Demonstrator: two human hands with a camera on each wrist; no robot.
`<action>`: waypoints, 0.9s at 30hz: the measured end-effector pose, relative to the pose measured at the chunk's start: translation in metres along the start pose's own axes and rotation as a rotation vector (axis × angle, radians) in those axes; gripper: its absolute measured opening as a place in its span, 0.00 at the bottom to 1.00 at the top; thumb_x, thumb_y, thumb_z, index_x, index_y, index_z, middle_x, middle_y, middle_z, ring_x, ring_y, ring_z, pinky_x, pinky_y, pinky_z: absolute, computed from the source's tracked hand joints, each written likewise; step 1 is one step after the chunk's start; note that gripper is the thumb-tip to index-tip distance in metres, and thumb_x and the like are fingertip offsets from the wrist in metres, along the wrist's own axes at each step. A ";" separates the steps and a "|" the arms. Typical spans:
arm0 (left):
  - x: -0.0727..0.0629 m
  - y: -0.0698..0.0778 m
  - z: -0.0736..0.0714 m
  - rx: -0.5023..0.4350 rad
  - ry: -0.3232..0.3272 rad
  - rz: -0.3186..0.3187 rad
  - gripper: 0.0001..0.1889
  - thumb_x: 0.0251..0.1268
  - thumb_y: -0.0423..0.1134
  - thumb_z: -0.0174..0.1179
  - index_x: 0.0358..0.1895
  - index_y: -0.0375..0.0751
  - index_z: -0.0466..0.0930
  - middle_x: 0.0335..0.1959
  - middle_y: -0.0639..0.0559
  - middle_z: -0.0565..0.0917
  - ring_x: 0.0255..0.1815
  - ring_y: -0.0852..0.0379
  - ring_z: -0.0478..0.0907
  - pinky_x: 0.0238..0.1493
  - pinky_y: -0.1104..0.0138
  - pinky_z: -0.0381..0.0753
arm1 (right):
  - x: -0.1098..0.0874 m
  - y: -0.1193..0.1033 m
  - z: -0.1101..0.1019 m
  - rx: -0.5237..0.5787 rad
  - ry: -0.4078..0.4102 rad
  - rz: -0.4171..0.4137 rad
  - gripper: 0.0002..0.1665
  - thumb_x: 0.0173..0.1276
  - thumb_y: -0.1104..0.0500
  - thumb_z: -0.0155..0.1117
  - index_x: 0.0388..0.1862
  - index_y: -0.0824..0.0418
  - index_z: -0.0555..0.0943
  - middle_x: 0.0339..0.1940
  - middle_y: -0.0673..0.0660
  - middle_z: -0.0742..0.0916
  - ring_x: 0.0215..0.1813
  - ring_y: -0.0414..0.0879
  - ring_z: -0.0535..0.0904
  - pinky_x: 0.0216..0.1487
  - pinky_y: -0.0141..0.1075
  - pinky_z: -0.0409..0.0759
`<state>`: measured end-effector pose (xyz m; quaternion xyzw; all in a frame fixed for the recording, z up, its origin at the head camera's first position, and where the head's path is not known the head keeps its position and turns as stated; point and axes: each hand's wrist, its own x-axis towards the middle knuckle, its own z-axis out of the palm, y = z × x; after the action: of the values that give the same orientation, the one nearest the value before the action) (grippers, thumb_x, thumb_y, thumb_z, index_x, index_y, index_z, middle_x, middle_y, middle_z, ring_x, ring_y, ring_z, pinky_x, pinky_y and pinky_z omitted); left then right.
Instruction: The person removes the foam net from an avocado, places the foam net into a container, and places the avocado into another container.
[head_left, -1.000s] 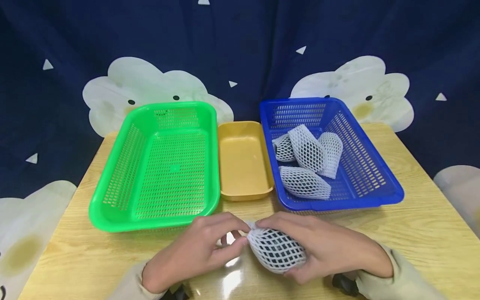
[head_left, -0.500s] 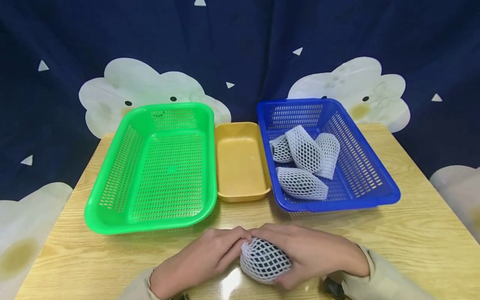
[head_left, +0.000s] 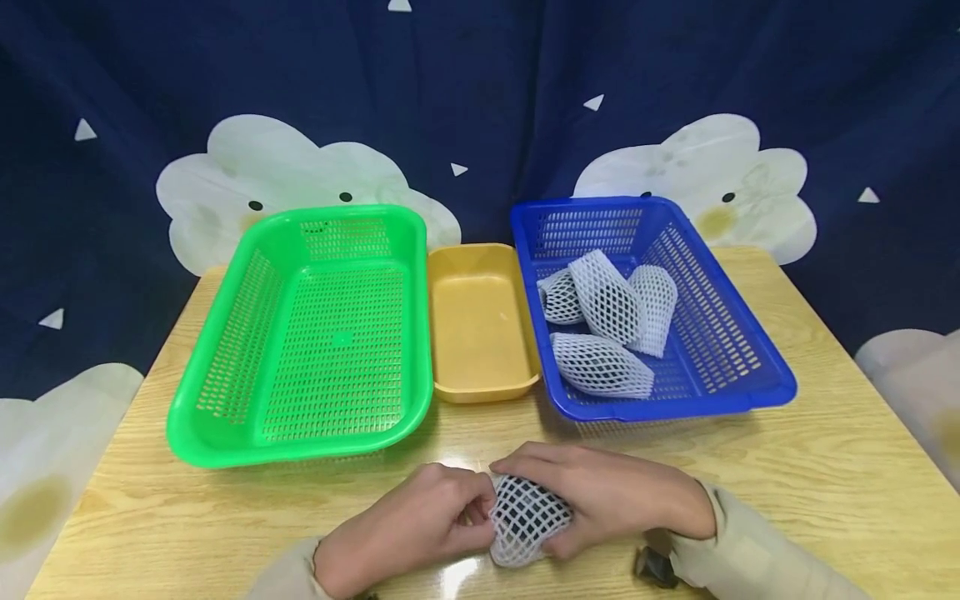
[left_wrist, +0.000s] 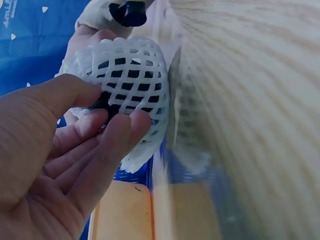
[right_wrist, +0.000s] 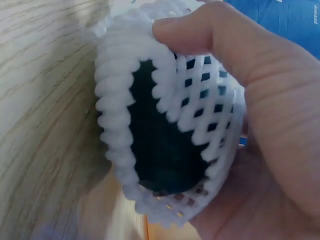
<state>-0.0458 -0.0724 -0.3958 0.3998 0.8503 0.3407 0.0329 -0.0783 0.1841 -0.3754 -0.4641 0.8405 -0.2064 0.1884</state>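
A dark green, smooth, rounded thing [right_wrist: 165, 155] sits inside a white foam net sleeve [head_left: 525, 517], low over the table's front part. My right hand [head_left: 600, 492] grips it from the right through the net, thumb and fingers on opposite sides. At the sleeve's left end my left hand [head_left: 420, 521] pinches the net with thumb and fingertips. The left wrist view shows those left fingers [left_wrist: 112, 140] right at the mesh [left_wrist: 135, 75], dark green showing through its holes. In the right wrist view the sleeve gapes, baring part of the dark green surface.
A blue basket [head_left: 675, 410] at the right holds several dark things in white foam nets [head_left: 603, 367]. Left of it stand a small yellow tray [head_left: 483, 392] and a large green basket [head_left: 300, 454]. All rest on a wooden table [head_left: 750, 483] before a dark blue curtain.
Both hands have come lower and closer to the body with the netted thing, which has turned. The left fingers have shifted along the net's end. Baskets and tray stay put.
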 end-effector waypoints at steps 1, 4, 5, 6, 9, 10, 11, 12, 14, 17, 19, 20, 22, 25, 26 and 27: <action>0.000 0.000 0.001 0.007 0.005 0.008 0.06 0.58 0.35 0.67 0.29 0.50 0.80 0.23 0.66 0.78 0.25 0.78 0.68 0.28 0.90 0.68 | 0.000 0.001 0.000 -0.001 -0.004 0.008 0.52 0.52 0.51 0.79 0.77 0.46 0.68 0.66 0.41 0.81 0.59 0.31 0.78 0.60 0.31 0.82; 0.001 -0.001 0.002 0.013 0.034 0.034 0.05 0.59 0.35 0.67 0.30 0.49 0.81 0.23 0.65 0.79 0.25 0.78 0.67 0.27 0.90 0.67 | -0.001 0.001 0.000 -0.005 -0.017 0.045 0.52 0.54 0.48 0.79 0.78 0.46 0.67 0.68 0.41 0.80 0.60 0.31 0.78 0.61 0.32 0.82; 0.002 -0.001 0.003 0.011 0.046 0.044 0.04 0.59 0.34 0.66 0.30 0.48 0.82 0.24 0.64 0.80 0.25 0.78 0.68 0.28 0.90 0.68 | -0.001 0.001 0.000 -0.009 -0.022 0.056 0.53 0.55 0.47 0.79 0.79 0.46 0.66 0.68 0.41 0.80 0.60 0.31 0.77 0.62 0.32 0.82; 0.002 -0.002 0.003 0.009 0.058 0.053 0.03 0.60 0.34 0.66 0.31 0.47 0.83 0.24 0.63 0.81 0.26 0.79 0.69 0.29 0.90 0.69 | -0.002 0.001 0.000 -0.015 -0.024 0.062 0.53 0.55 0.46 0.79 0.79 0.46 0.66 0.69 0.42 0.80 0.61 0.32 0.77 0.62 0.33 0.82; 0.003 -0.003 0.005 0.021 0.097 0.088 0.03 0.60 0.33 0.66 0.33 0.46 0.83 0.25 0.61 0.83 0.27 0.78 0.72 0.32 0.90 0.72 | -0.004 0.001 -0.001 -0.046 -0.028 0.072 0.54 0.57 0.44 0.79 0.81 0.44 0.63 0.70 0.41 0.79 0.63 0.33 0.77 0.64 0.36 0.82; 0.003 -0.003 0.005 0.029 0.106 0.098 0.03 0.60 0.33 0.65 0.33 0.46 0.82 0.26 0.61 0.83 0.28 0.78 0.72 0.33 0.90 0.72 | -0.005 0.001 -0.001 -0.057 -0.031 0.073 0.55 0.57 0.43 0.78 0.81 0.43 0.62 0.71 0.41 0.78 0.63 0.34 0.77 0.64 0.37 0.82; 0.004 -0.003 0.006 0.037 0.114 0.108 0.03 0.60 0.33 0.65 0.33 0.46 0.82 0.26 0.61 0.83 0.28 0.77 0.72 0.33 0.90 0.71 | -0.006 0.001 -0.001 -0.065 -0.033 0.073 0.55 0.58 0.43 0.78 0.82 0.43 0.61 0.71 0.41 0.78 0.64 0.34 0.77 0.64 0.38 0.82; 0.004 -0.003 0.006 0.046 0.121 0.116 0.04 0.59 0.33 0.66 0.32 0.47 0.81 0.25 0.61 0.82 0.27 0.77 0.72 0.32 0.90 0.71 | -0.007 0.001 -0.002 -0.075 -0.036 0.074 0.56 0.59 0.41 0.77 0.82 0.43 0.60 0.72 0.42 0.77 0.65 0.35 0.77 0.65 0.40 0.82; 0.004 -0.003 0.006 0.055 0.130 0.122 0.05 0.58 0.32 0.66 0.32 0.47 0.81 0.25 0.61 0.82 0.27 0.76 0.72 0.32 0.90 0.71 | -0.008 0.000 -0.002 -0.095 -0.041 0.080 0.57 0.59 0.36 0.76 0.83 0.42 0.58 0.74 0.42 0.76 0.68 0.38 0.77 0.67 0.42 0.82; 0.003 -0.003 0.007 0.047 0.129 0.114 0.04 0.58 0.32 0.66 0.34 0.46 0.82 0.26 0.60 0.83 0.28 0.76 0.74 0.34 0.90 0.73 | -0.011 -0.002 -0.005 -0.110 -0.042 0.098 0.61 0.57 0.27 0.71 0.84 0.44 0.57 0.76 0.43 0.74 0.70 0.41 0.77 0.69 0.46 0.81; 0.003 -0.003 0.007 0.037 0.123 0.109 0.04 0.59 0.32 0.66 0.34 0.45 0.83 0.27 0.60 0.84 0.28 0.76 0.76 0.34 0.89 0.74 | -0.013 -0.004 -0.007 -0.123 -0.040 0.114 0.65 0.53 0.22 0.67 0.84 0.46 0.57 0.76 0.44 0.73 0.70 0.43 0.76 0.70 0.47 0.80; 0.003 -0.003 0.007 0.034 0.121 0.108 0.04 0.59 0.32 0.66 0.34 0.45 0.83 0.27 0.60 0.84 0.29 0.76 0.76 0.34 0.89 0.75 | -0.014 -0.004 -0.008 -0.128 -0.040 0.123 0.65 0.52 0.21 0.67 0.83 0.47 0.58 0.75 0.44 0.74 0.69 0.42 0.77 0.69 0.46 0.81; 0.002 -0.003 0.008 0.031 0.117 0.109 0.04 0.59 0.32 0.66 0.34 0.45 0.83 0.27 0.60 0.84 0.29 0.77 0.76 0.34 0.89 0.74 | -0.016 -0.006 -0.011 -0.138 -0.048 0.145 0.65 0.51 0.22 0.68 0.82 0.50 0.60 0.70 0.43 0.76 0.66 0.40 0.78 0.66 0.44 0.82; 0.001 -0.003 0.007 0.037 0.117 0.113 0.04 0.59 0.32 0.66 0.34 0.46 0.83 0.27 0.60 0.84 0.29 0.77 0.75 0.34 0.89 0.74 | -0.017 -0.007 -0.012 -0.159 -0.057 0.174 0.62 0.50 0.25 0.73 0.78 0.53 0.65 0.64 0.43 0.79 0.59 0.38 0.80 0.61 0.42 0.84; 0.001 -0.002 0.007 0.040 0.117 0.114 0.04 0.59 0.32 0.66 0.34 0.46 0.83 0.27 0.60 0.84 0.29 0.77 0.75 0.34 0.90 0.74 | -0.017 -0.007 -0.013 -0.166 -0.060 0.182 0.60 0.51 0.27 0.74 0.77 0.54 0.67 0.62 0.43 0.81 0.57 0.38 0.81 0.59 0.42 0.84; 0.001 -0.002 0.007 0.042 0.117 0.114 0.04 0.59 0.33 0.66 0.34 0.46 0.83 0.27 0.60 0.84 0.29 0.77 0.75 0.34 0.90 0.74 | -0.017 -0.007 -0.012 -0.174 -0.060 0.186 0.59 0.51 0.28 0.75 0.75 0.55 0.68 0.60 0.44 0.82 0.55 0.38 0.81 0.57 0.41 0.85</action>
<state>-0.0454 -0.0690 -0.4021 0.4275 0.8336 0.3469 -0.0444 -0.0712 0.1976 -0.3592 -0.4048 0.8886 -0.1001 0.1909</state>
